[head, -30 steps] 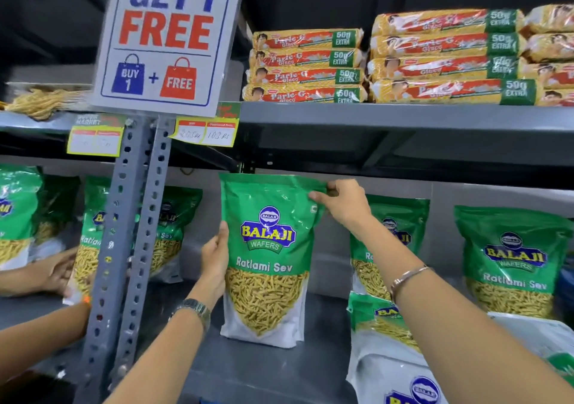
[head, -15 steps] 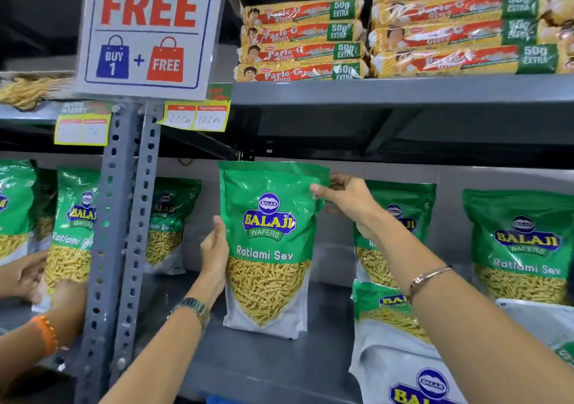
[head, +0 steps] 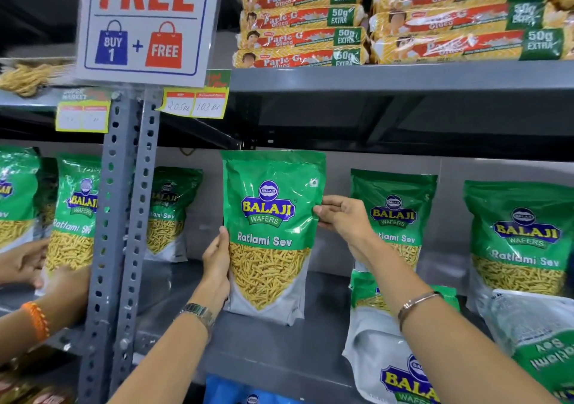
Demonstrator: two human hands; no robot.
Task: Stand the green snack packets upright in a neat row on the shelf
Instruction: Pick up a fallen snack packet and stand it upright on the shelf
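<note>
Slid lower on the right edge of the centre packet [head: 271, 236] since half a second ago: right hand [head: 343, 220], from the top corner down to about logo height; packet itself much as before, upright and facing front

Pinched that right edge between thumb and fingertips of the right hand, bangle [head: 416, 306] on the wrist. Cupped the packet's lower left edge with the left hand [head: 217, 264], fingers behind, thumb in front, watch [head: 198, 313] on the wrist. Both hands thus closed on the same packet

Stood with its base at the grey shelf [head: 273, 354], though actual contact with the surface could not be told. Well apart to the right, two more green packets upright against the back wall: the nearer one [head: 394, 205] partly hidden behind the right forearm, the farther one [head: 521, 239] in plain sight. Lay flat in front of those, near the shelf's front edge, two further packets [head: 388, 351]. Beyond the perforated grey post [head: 124, 217] on the left, upright packets [head: 77, 217] handled by another person's hands [head: 34, 264], orange band at one wrist

Stacked on the shelf above, yellow-and-red biscuit packs [head: 301, 28]. Fixed to the post, a "FREE" offer sign [head: 146, 21] with yellow price tags [head: 195, 104] beneath
</note>
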